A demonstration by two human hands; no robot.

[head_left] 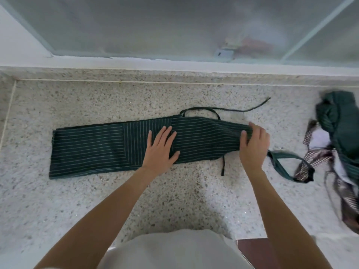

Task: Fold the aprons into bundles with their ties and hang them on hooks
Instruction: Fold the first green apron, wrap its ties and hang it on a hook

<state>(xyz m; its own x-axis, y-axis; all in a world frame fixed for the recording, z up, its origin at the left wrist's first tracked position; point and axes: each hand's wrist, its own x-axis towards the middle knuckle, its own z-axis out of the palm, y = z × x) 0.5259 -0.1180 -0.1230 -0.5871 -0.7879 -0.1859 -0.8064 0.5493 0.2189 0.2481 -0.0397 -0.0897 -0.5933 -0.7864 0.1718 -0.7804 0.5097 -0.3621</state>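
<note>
One speckled counter carries everything. At its centre lies a green striped apron, folded into a long band running from 9 to 3 o'clock, ties trailing at 12. A heap of other aprons sits at 3 o'clock. The left hand presses flat on the band, fingers spread wide; the right hand pinches the band's 3 o'clock end.
</note>
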